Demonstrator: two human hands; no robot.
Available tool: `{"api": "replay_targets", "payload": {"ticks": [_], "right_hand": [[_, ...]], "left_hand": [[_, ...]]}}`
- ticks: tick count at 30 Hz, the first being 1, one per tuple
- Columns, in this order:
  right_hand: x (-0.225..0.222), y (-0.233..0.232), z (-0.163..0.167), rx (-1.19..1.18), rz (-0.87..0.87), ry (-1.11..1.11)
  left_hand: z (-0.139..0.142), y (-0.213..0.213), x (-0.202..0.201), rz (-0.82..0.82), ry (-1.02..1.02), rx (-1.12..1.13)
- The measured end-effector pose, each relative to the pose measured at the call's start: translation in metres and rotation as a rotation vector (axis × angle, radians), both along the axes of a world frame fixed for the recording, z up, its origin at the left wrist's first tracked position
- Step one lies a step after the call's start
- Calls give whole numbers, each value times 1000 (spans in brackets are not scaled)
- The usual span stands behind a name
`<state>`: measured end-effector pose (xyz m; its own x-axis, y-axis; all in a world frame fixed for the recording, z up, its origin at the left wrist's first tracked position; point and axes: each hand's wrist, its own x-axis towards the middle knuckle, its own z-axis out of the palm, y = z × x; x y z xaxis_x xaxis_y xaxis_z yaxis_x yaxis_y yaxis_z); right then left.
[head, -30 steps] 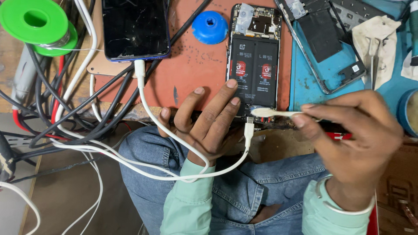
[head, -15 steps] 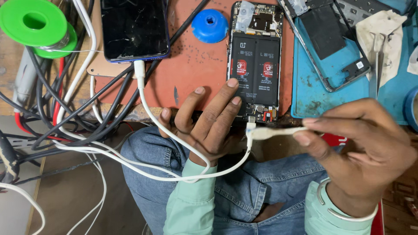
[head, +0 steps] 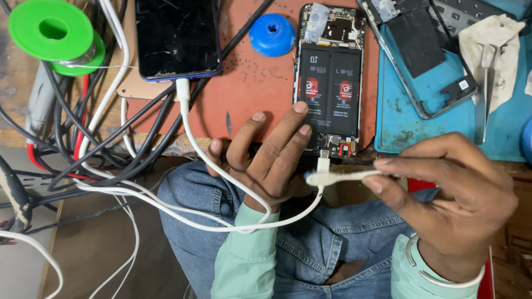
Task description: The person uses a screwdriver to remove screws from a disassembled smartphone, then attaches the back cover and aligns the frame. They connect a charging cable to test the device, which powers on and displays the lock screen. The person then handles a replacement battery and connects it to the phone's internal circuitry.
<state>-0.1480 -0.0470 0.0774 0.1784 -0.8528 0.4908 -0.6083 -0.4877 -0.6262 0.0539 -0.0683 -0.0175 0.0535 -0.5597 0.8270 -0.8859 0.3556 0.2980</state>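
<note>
obs, head cam: opened phone (head: 331, 83) lies back-up w/ cover off on the red-orange mat (head: 244, 94), batt pack and boards exposed. left hand (head: 271, 155) rests flat on the mat edge, fingers spread, index + middle tips touching the phone's lower left side; not gripping anything, just steadying. right hand (head: 449, 194) pinches a white cable end (head: 338, 177) btw thumb and fingers, closed on it. change vs 1 s ago: the white plug (head: 323, 164) was held lower, near the left fingers and clear of the phone; half a sec ago it had come up just under the phone's bottom edge; now the plug tip sits at the bottom port, touching, cable end held roughly horizontal. cannot tell if fully seated or only lined up. left hand pos. unchanged across the three views, phone has not shifted. judgement: connection to the opened phone is at the insertion stage. surroundings: second phone (head: 177, 36) w/ cracked dark screen up left, own white cable (head: 191, 127) plugged in; blue round cap (head: 271, 34) btw the two phones; green spool (head: 52, 34) far left; blue mat (head: 399, 127) w/ phone frame (head: 418, 61) at right.
</note>
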Motion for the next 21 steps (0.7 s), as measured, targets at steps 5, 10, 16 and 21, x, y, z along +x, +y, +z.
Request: {"api": "replay_targets", "payload": {"ticks": [5,10,16,21], "right_hand": [[-1,4,0,12,-42,71],[-4,-3,3,-22,-52,93],[4,1,6,9,-151,94],[4,1,4,13,-105,20]], "left_hand": [[0,2,0,9,-2,14],[0,-1,-6,40,48,-30],[1,2,-3,30,12,6],[-1,1,-3,38,13,-5]]}}
